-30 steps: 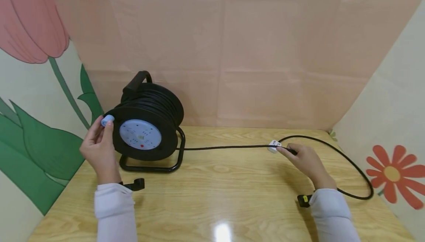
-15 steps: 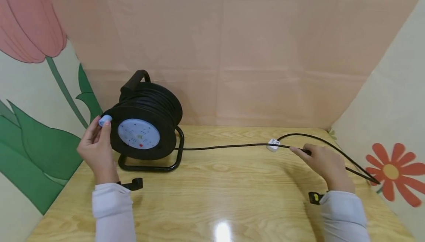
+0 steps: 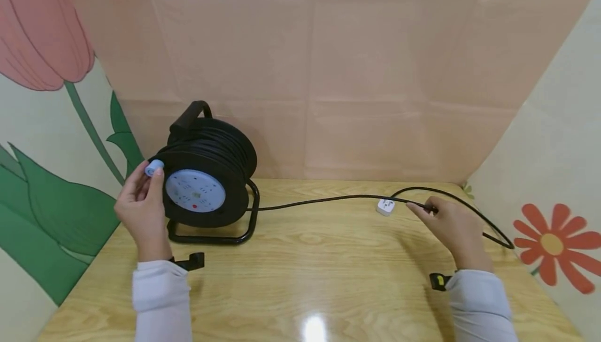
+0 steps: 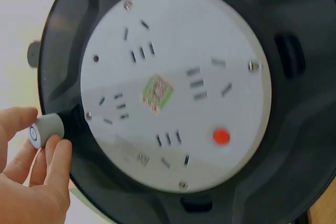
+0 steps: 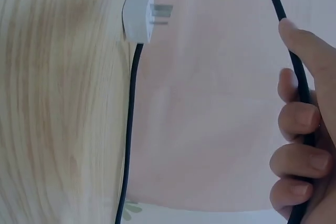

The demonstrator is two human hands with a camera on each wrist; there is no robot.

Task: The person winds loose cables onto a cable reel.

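Note:
A black cable reel [image 3: 237, 196] stands at the left on its tubular frame. Its front carries a round pale-blue socket panel [image 3: 195, 191] with a red button. My left hand [image 3: 141, 209] pinches the light-blue crank knob [image 4: 47, 129] at the flange's left edge, thumb and fingers around it. From the reel a black cable [image 3: 319, 200] runs right, bowed slightly upward, into my right hand [image 3: 455, 227]. That hand holds it with curled fingers, as the right wrist view shows. The cable's white plug [image 5: 139, 17] lies on the table with its prongs bare.
Beyond my right hand the cable bends in a loop [image 3: 509, 245] and returns to the plug. A wooden table [image 3: 300, 269] lies under everything. A pink backdrop [image 3: 375, 71] closes the rear, and walls with painted flowers stand on both sides.
My right hand has moved right along the cable, then slightly back left. The cable has gone from nearly straight to a slight upward bow. My left hand, still on the knob, shifts slightly.

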